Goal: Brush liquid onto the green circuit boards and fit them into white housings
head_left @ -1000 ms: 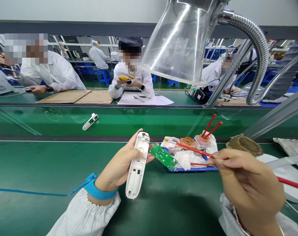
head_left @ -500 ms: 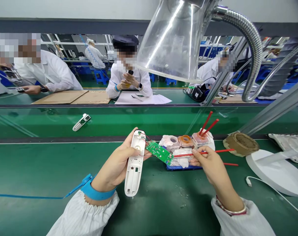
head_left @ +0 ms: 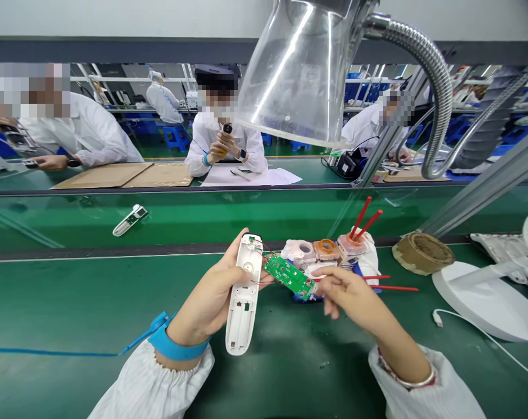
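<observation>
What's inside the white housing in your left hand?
The open white plastic housing shows a round disc near the top and moulded slots lower down, with thin red wires at its top end. The left hand hides its back.

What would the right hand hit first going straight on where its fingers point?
Likely the green circuit board, wired to the white housing in the left hand. Its near end sits just ahead of the right hand; depth is unclear, so the hand might pass above.
</observation>
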Tool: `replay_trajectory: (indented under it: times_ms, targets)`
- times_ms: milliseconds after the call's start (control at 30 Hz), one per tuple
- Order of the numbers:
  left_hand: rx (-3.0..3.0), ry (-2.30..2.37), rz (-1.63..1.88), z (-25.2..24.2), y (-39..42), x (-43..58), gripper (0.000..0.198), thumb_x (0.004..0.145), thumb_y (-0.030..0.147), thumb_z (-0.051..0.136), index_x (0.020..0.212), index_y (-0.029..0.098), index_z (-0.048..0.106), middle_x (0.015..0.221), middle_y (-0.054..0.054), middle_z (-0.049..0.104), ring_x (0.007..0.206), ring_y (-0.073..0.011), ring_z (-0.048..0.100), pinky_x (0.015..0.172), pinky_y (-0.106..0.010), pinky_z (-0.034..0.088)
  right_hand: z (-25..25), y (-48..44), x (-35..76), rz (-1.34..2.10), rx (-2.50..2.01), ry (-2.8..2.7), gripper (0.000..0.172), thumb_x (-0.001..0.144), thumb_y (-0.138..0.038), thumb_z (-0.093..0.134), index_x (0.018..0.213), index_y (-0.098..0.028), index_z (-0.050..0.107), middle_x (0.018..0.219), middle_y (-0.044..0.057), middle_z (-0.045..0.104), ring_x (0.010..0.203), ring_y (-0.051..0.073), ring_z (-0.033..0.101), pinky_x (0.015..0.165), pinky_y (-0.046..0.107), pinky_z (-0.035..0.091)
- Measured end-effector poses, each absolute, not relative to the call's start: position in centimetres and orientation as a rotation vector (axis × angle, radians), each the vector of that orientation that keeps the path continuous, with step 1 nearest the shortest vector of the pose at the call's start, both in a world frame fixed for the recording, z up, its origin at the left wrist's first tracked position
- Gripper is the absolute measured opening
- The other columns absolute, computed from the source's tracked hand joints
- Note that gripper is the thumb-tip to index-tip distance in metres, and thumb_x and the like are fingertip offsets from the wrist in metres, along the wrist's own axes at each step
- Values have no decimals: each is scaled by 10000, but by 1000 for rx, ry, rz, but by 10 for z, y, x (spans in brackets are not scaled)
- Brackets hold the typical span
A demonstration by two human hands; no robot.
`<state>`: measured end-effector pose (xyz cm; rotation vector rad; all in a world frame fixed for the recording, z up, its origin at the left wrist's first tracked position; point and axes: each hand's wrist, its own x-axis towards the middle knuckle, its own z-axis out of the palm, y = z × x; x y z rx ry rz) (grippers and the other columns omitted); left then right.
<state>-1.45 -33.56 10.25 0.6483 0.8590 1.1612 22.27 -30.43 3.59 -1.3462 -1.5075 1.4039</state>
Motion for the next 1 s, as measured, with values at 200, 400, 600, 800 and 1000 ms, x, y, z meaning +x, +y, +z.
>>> replay_trajectory:
  times_ms: [200, 400, 600, 800, 1000]
  targets:
    - [749, 883, 1038, 97, -340, -10, 811, 766, 51, 516, 1421, 358, 151, 1159, -30, 599, 964, -199, 604, 916, -388, 435, 53, -310, 190, 2017, -718, -1392, 484, 895, -525, 424, 1213, -170, 507, 937, 104, 640, 620, 134, 635, 532, 245, 520]
    - [973, 989, 999, 89, -340, -16, 746, 853, 261, 537, 1426, 382, 76, 1270, -40, 539, 1080, -219, 534, 928, -344, 380, 58, -308, 193, 2101, -719, -1295, 398, 885, -390, 530, 1215, -168, 541, 931, 113, 670, 531, 99, 605, 477, 194, 477]
    - [1015, 925, 1033, 83, -334, -15, 795, 832, 279, 578, 1428, 371, 61, 1166, -48, 600, 983, -221, 576, 899, -380, 391, 56, -310, 193, 2062, -768, -1288, 417, 874, -389, 548, 1225, -163, 543, 937, 137, 670, 536, 120, 611, 475, 218, 475]
    - [997, 943, 1090, 80, -334, -13, 650, 859, 285, 543, 1401, 394, 201, 1163, -35, 601, 855, -161, 601, 799, -310, 440, 61, -311, 191, 2082, -678, -1243, 350, 899, -335, 522, 1206, -173, 564, 931, 118, 660, 608, 131, 628, 556, 240, 492]
    - [1087, 880, 1146, 78, -334, -12, 662, 847, 289, 558, 1403, 366, 207, 1127, -55, 616, 753, -153, 622, 724, -307, 489, 60, -313, 190, 2253, -460, -1105, 320, 855, -253, 593, 1165, -177, 574, 992, 104, 626, 719, 167, 645, 643, 267, 483]
